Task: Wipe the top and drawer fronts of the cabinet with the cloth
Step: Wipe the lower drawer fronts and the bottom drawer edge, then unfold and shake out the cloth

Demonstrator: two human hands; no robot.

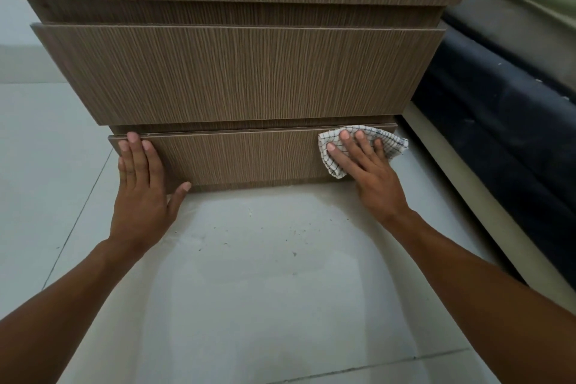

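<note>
Right hand [363,162], spread, presses soft, limp cloth [386,142] flat at drawer's [237,156] 3 o'clock; left hand [140,178], spread, braces 9 o'clock.

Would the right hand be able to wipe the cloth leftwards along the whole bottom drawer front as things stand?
Probably not all the way: the right hand presses the cloth at the right end of the bottom drawer front, and the middle is bare, but the left hand lies flat on the left end.
</note>
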